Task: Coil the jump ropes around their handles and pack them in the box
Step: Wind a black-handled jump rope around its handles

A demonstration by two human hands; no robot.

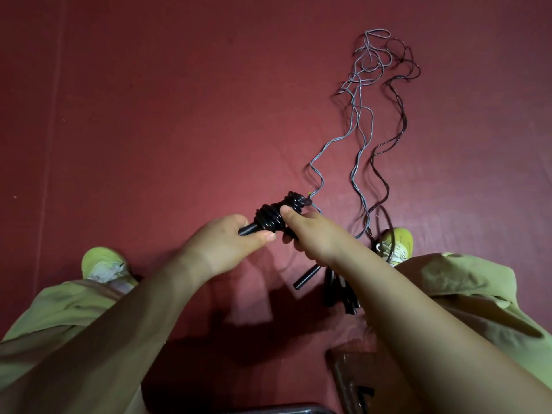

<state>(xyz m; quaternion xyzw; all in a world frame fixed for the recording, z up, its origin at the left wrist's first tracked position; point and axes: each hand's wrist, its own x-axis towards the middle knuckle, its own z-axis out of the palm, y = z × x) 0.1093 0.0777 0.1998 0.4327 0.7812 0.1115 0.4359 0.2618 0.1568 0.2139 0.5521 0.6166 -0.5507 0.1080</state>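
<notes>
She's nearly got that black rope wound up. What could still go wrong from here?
1. The coiled black rope is bunched unevenly on its handles; if the right hand eases its grip, the last turns might spring loose.
2. The left hand holds only the bare handle end, so the bundle could slide off.
3. The loose ropes on the floor cross each other and run beside the right shoe; they may tangle or snag.
</notes>
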